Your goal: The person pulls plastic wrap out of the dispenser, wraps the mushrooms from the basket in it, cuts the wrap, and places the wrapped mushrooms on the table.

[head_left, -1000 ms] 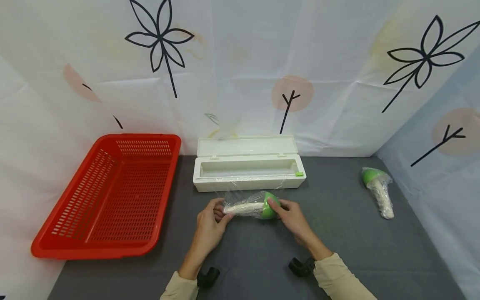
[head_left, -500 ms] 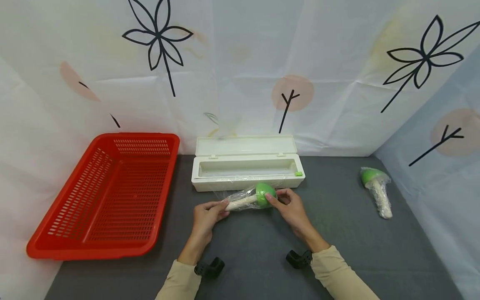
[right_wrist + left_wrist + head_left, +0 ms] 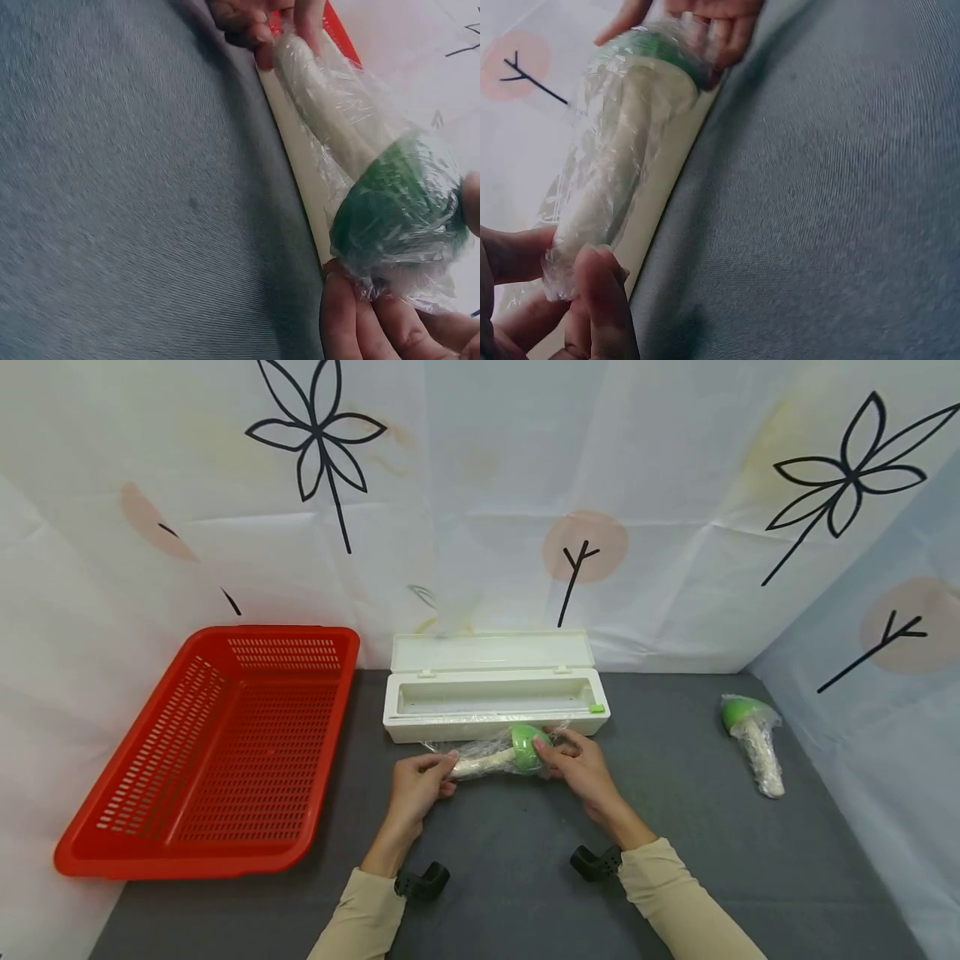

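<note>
A mushroom [image 3: 487, 763] with a green cap and a pale stem lies lengthwise between my two hands, wrapped in loose, crinkled cling film [image 3: 592, 172]. My left hand [image 3: 416, 785] pinches the stem's end and the film there between thumb and fingers. At the cap, my right hand [image 3: 585, 772] holds the film-covered green dome [image 3: 397, 202], thumb on one side and fingers on the other. Just behind the mushroom stands a white cling film dispenser [image 3: 420, 729], its lid [image 3: 491, 652] raised and a green slider [image 3: 597, 708] at its right end.
To the left sits a red perforated basket [image 3: 191, 867] on the grey tabletop [image 3: 525, 893]. Another wrapped mushroom [image 3: 759, 747] with a green cap lies far right. A patterned white cloth [image 3: 480, 560] hangs behind and along the sides.
Both hands have lifted the mushroom slightly away from me, nearer the dispenser. The cap has turned a little, and the film once spread toward the dispenser now bunches around the mushroom.
</note>
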Available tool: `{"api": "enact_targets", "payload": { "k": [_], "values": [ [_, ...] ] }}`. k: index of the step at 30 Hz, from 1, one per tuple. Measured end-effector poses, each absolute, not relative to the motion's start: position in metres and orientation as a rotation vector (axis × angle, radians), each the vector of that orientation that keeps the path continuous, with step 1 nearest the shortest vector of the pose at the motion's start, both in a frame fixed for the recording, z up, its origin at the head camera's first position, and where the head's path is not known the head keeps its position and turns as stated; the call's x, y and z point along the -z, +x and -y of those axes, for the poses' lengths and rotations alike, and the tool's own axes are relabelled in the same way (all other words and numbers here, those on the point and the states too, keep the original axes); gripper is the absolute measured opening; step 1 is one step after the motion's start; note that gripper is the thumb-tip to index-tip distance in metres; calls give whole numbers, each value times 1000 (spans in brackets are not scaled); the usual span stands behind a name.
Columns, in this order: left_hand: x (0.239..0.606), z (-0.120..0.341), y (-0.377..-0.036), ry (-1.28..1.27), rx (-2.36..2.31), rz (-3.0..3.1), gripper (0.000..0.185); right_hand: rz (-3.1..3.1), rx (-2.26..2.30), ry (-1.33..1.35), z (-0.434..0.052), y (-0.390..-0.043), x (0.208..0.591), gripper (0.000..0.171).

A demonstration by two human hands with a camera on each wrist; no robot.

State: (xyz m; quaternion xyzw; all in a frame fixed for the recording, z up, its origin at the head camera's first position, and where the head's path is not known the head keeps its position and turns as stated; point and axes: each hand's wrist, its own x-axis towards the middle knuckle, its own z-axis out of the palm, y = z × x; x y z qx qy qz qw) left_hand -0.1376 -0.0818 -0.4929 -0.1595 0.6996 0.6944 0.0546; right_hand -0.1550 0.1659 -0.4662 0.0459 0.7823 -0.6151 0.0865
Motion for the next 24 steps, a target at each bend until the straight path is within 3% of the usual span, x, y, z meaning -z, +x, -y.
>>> {"api": "enact_targets", "payload": {
  "k": [14,24],
  "values": [
    [493,77,-149,-340,-1500,-2750,30,-2532,1556,6,-168,-164,465,41],
    [498,73,-152,-364,-1443,-2838,22,-2615,1465,-52,-168,-162,472,43]
  ]
}}
